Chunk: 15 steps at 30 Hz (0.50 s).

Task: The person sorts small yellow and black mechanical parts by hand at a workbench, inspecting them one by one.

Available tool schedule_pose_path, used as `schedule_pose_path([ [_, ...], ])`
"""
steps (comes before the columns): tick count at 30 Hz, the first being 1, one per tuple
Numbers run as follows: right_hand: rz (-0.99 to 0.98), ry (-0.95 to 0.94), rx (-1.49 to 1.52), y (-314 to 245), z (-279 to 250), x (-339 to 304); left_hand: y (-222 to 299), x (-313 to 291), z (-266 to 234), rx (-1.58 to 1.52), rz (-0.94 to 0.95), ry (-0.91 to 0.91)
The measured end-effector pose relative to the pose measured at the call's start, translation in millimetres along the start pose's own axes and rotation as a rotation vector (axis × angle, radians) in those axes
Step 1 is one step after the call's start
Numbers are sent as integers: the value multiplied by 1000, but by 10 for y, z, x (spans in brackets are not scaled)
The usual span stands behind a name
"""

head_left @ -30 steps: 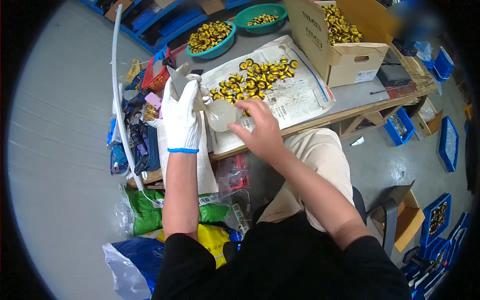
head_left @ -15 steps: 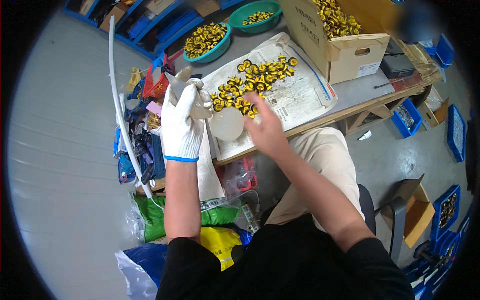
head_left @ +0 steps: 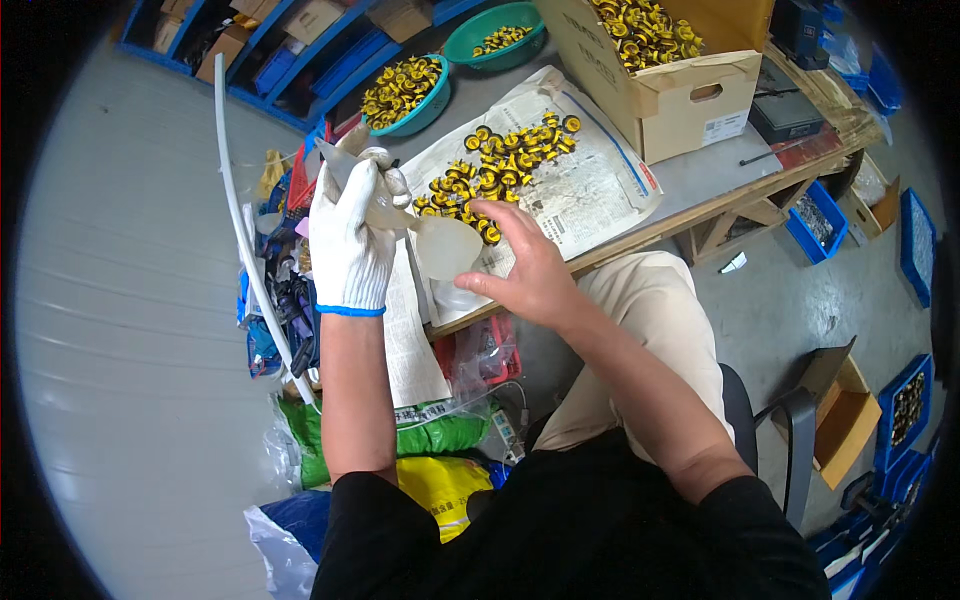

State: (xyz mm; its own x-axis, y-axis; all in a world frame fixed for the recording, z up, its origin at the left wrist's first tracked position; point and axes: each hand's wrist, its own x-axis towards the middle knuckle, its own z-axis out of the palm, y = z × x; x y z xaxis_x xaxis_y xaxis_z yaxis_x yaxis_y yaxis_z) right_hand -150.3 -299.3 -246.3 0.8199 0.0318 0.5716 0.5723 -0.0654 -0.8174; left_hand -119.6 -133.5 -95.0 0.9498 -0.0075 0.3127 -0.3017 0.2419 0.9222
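My left hand [head_left: 352,225], in a white knitted glove with a blue cuff, is closed around a thin greyish translucent piece [head_left: 384,208] whose exact kind I cannot make out. A pointed grey end [head_left: 335,165] sticks out above the fingers. Beside it, over the table's near edge, is a round frosted translucent piece [head_left: 447,248]; whether it joins the held one is unclear. Bare, with thumb and fingers apart, my right hand [head_left: 530,275] is just right of the round piece. Many small yellow-and-black parts with metal pins [head_left: 505,165] lie on newspaper [head_left: 600,190] beyond both hands.
Two green bowls [head_left: 425,122] [head_left: 497,60] of yellow parts stand at the back. A cardboard box [head_left: 690,115] holds more at the back right. Left of the table is a white tube [head_left: 240,220]. Blue bins [head_left: 815,225] and an open carton [head_left: 845,430] sit on the floor.
My right hand has drawn back slightly from the yellow parts and its thumb and fingers have spread wider. My left hand still holds its piece. The whole view has shifted slightly.
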Motion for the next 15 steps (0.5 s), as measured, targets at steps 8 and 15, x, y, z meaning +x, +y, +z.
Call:
schedule_pose_path([
  [8,10,-104,41,32,18,-42,-58,-35,117,-72,-42,-29],
  [15,43,-35,217,10,-92,-105,-1,-59,203,-58,-22,-25],
])
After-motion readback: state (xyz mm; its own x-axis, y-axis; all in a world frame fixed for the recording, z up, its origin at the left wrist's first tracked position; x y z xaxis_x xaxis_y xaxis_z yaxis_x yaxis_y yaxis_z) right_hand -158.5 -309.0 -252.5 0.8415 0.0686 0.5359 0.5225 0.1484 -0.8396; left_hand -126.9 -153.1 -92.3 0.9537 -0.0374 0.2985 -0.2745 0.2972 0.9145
